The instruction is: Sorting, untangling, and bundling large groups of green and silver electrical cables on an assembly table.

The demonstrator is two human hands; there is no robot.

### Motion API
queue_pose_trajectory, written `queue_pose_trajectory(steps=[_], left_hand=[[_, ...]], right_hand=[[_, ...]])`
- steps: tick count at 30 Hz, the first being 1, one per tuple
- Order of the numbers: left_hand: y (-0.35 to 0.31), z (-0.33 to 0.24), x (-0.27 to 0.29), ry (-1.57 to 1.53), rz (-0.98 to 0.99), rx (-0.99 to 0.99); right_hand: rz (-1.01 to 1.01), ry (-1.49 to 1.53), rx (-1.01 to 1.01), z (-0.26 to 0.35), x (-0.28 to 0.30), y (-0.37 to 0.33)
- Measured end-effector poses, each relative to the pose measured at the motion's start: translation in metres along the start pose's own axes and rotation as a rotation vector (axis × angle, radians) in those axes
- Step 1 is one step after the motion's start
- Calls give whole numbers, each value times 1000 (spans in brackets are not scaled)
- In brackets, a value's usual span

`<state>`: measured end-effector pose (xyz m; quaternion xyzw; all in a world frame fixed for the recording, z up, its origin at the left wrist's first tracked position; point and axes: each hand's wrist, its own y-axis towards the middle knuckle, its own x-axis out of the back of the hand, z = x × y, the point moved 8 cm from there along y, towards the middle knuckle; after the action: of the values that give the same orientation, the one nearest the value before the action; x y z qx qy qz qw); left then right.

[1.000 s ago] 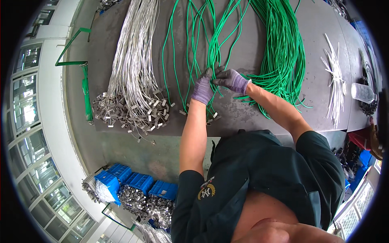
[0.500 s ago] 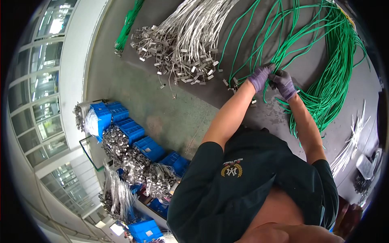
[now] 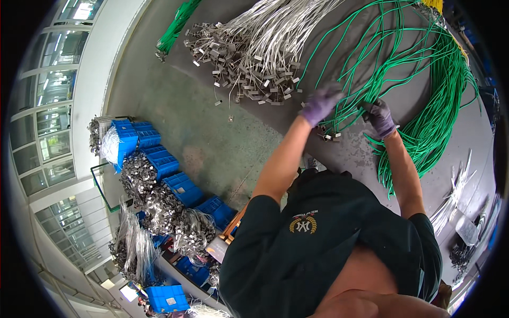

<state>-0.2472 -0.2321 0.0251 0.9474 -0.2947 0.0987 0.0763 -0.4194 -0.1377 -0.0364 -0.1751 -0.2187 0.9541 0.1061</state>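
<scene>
Loose green cables (image 3: 366, 79) spread over the grey table, several ending in small metal connectors (image 3: 330, 135). My right hand (image 3: 379, 117), in a purple-grey glove, is closed round a gathered bunch of these cables. To its left, my left hand (image 3: 321, 104), in the same kind of glove, is smeared by motion beside the outer cables, just above the connectors. Whether its fingers hold a cable cannot be made out. A thick bundle of green cables (image 3: 442, 114) curves along the table to the right of my right hand.
White cables with metal connectors (image 3: 260, 69) heap at the table's far left, beside another green bundle (image 3: 177, 29). Thin white strips (image 3: 453, 196) lie at the right. Blue crates (image 3: 183, 189) and piled metal connectors (image 3: 159, 204) stand on the floor at left.
My left hand has moved left, away from my right hand; earlier the two were close together on the green cables. My right hand stays at the bunch. The whole view has shifted slightly.
</scene>
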Motion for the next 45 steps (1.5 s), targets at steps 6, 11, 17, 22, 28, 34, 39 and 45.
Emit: queue_pose_trajectory(steps=[6,11,17,22,28,34,39,45], left_hand=[[-30,54,200,669,-506,414],[-8,67,231,978,-457,683],[6,94,244,840,-294,840],[26,119,244,1042,69,724],[33,92,258,1002,42,462],[-6,42,244,-409,-433,413],[-14,72,245,-269,-363,418],[5,117,258,465,-115,768]], right_hand=[[49,62,20,0,9,-8],[157,87,82,-22,6,0],[85,78,-3,-13,-3,-10],[95,37,-13,6,-5,-21],[2,222,104,8,15,-24],[14,293,123,5,31,-27],[1,269,99,2,29,-22],[40,293,161,8,10,-14]])
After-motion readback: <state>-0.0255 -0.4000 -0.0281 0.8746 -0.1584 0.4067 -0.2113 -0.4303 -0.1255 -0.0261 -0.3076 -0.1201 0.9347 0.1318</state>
